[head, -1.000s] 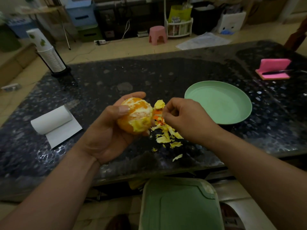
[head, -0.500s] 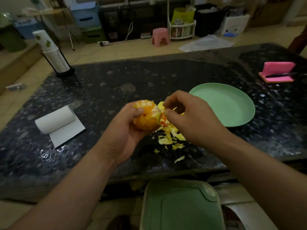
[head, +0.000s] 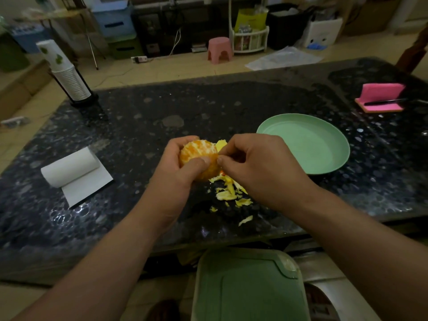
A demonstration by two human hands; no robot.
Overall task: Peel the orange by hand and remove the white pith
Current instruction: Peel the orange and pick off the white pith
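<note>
My L hand [head: 176, 172] grips the partly peeled orange [head: 199, 151] over the desk [head: 162, 107], just left of the green plate [head: 305, 144]. My R hand [head: 259, 167], fingers curled, pinches the fruit's plate-side edge. Peel scraps [head: 229, 193] lie on the desk beneath, near the plate's front-left rim.

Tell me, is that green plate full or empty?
Empty. The green plate shows only its bare inside; the peel scraps lie on the table beside it, not in it.
</note>
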